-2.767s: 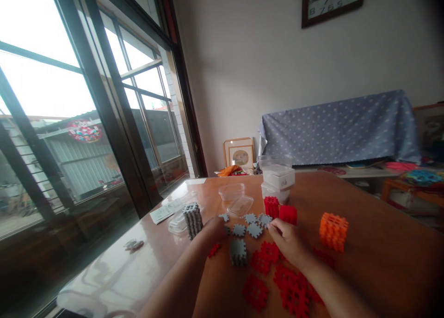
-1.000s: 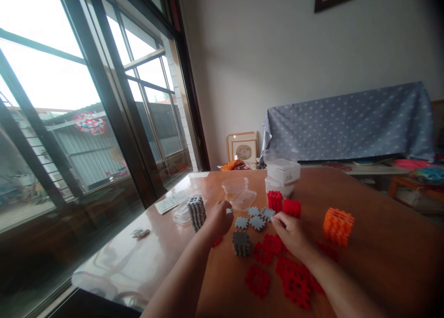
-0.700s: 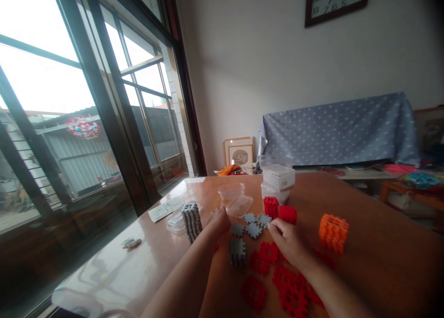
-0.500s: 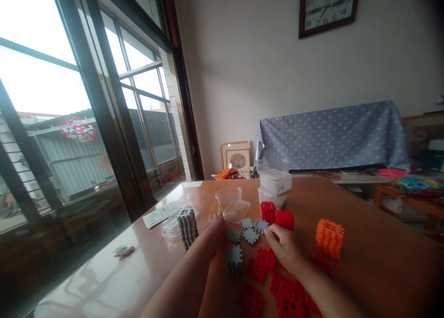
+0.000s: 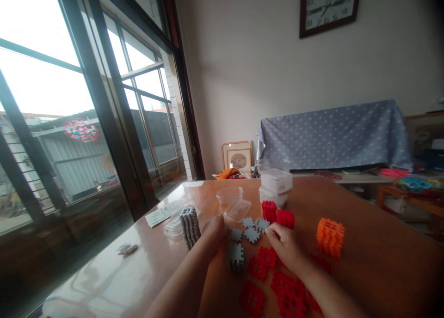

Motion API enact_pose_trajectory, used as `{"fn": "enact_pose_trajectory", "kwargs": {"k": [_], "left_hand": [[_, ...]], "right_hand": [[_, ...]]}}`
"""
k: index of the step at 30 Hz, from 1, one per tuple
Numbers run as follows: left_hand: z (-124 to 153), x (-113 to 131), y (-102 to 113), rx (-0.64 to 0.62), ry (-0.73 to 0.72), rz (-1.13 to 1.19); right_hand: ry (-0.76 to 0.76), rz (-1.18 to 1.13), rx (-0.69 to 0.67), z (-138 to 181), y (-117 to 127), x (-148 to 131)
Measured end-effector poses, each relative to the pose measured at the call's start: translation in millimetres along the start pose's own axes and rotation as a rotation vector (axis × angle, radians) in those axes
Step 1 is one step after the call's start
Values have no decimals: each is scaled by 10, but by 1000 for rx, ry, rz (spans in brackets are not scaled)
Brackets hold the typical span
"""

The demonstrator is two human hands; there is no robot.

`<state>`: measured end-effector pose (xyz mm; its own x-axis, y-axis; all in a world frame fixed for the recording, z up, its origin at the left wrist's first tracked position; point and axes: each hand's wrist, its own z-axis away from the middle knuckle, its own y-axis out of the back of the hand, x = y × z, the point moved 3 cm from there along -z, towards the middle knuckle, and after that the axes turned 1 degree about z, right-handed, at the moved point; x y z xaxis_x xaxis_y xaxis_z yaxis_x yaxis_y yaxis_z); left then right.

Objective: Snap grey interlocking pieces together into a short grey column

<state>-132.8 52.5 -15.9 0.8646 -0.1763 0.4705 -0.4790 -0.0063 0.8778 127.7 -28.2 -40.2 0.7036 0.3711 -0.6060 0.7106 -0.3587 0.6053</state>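
Observation:
Several flat grey interlocking tiles (image 5: pixel 251 235) with notched edges lie on the table between my hands. My right hand (image 5: pixel 285 244) is closed, its thumb and fingertips at the right edge of the far-right grey tile (image 5: pixel 262 224). My left hand (image 5: pixel 212 229) is curled beside the left end of the grey tiles. Its fingertips are hidden from me, and so is whatever they hold. A short grey tile stack (image 5: pixel 235 257) stands nearer to me, and a taller grey stack (image 5: pixel 190 228) stands left of my left hand. Loose red tiles (image 5: pixel 258 267) lie below my right hand.
Two red stacks (image 5: pixel 269 210) stand beyond my right hand, near piled clear plastic boxes (image 5: pixel 275 184). An orange stack (image 5: pixel 330 237) is at the right. An open clear box (image 5: pixel 229 195), its lid (image 5: pixel 237 210) and a paper (image 5: pixel 157 217) lie farther back. Small pieces (image 5: pixel 127 249) rest at the left.
My left hand has drawn back slightly towards me, its fingers now curled instead of reaching forward. The right hand stays at the grey tile. The view has shifted slightly.

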Motion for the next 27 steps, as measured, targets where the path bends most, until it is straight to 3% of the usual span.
{"fn": "enact_pose_trajectory", "kwargs": {"k": [4,9,11,14,19,27], "left_hand": [[185,92,144,91,-19,-56],[519,210,332,78,-187,-4],[679,271,405,79,-321,58],[889,328,493,70,-381,118],[1096,384,497,-67,-395,132],[1138,410,382,-123,-386,86]], "right_hand": [[-11,13,0,6,-5,23],[5,-4,-8,26,0,26],[10,-2,-10,36,14,14],[11,7,-6,44,34,-1],[3,2,-2,44,43,2],[3,-6,-4,48,21,31]]}}
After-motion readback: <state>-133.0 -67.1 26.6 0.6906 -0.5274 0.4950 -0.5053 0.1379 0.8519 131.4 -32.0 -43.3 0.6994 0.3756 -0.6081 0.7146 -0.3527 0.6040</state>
